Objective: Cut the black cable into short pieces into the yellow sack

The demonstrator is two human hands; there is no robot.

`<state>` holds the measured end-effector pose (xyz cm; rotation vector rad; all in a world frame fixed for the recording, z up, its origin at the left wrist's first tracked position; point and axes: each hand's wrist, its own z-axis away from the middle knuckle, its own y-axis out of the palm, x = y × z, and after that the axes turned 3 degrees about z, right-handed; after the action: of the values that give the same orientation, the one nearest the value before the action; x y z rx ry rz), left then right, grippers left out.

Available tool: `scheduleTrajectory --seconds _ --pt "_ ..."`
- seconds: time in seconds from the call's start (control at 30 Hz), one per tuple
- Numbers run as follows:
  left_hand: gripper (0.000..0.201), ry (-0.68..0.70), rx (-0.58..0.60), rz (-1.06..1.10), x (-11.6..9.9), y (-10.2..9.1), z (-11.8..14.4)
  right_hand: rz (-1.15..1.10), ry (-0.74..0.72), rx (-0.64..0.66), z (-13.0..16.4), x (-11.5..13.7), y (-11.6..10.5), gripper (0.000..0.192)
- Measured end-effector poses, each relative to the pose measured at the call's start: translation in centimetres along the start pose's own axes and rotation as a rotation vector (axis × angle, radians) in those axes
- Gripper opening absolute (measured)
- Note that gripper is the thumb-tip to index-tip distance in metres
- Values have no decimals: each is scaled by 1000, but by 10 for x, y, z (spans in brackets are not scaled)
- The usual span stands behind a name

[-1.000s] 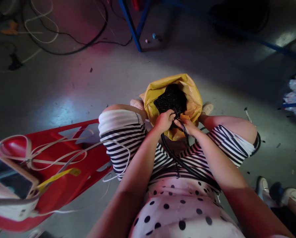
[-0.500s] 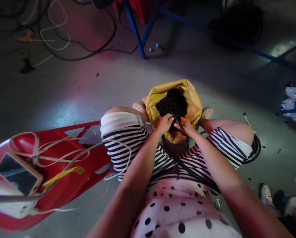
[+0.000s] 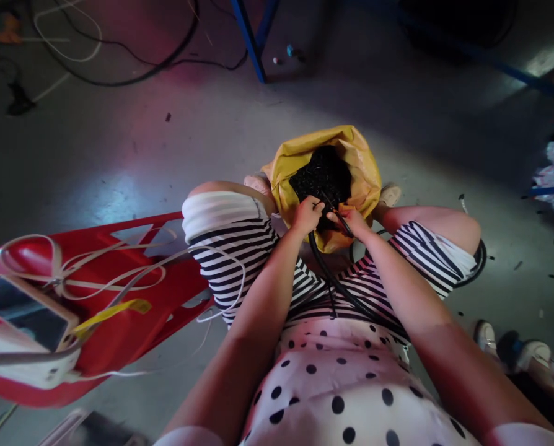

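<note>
Gripping black cable (image 3: 333, 282), both hands closed

A workshop floor was shown: bare concrete (image 3: 119, 167) littered with black offcuts, loose cables (image 3: 119, 68) strewn at eleven o'clock, and blue steel frame legs (image 3: 251, 40) seen at twelve o'clock.

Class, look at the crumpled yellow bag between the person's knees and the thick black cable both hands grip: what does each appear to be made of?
Crumpled yellow bag: probably thin plastic or woven plastic sacking, since it creases sharply and shines slightly. Thick black cable: apparently rubber or plastic sheathed, smooth and bending in a soft curve. Left hand and right hand pinch it at the bag's mouth.
</note>
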<state>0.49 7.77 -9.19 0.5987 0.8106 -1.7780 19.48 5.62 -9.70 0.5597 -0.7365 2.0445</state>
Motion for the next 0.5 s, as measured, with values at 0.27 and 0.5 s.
scheduleTrajectory --seconds 0.27,0.5 --pt "10 -32 -9 71 4 3 3 -118 -5 -35 0 -3 8 73" --pt "5 133 -225 113 9 1 -10 -122 46 26 -2 -3 0 73"
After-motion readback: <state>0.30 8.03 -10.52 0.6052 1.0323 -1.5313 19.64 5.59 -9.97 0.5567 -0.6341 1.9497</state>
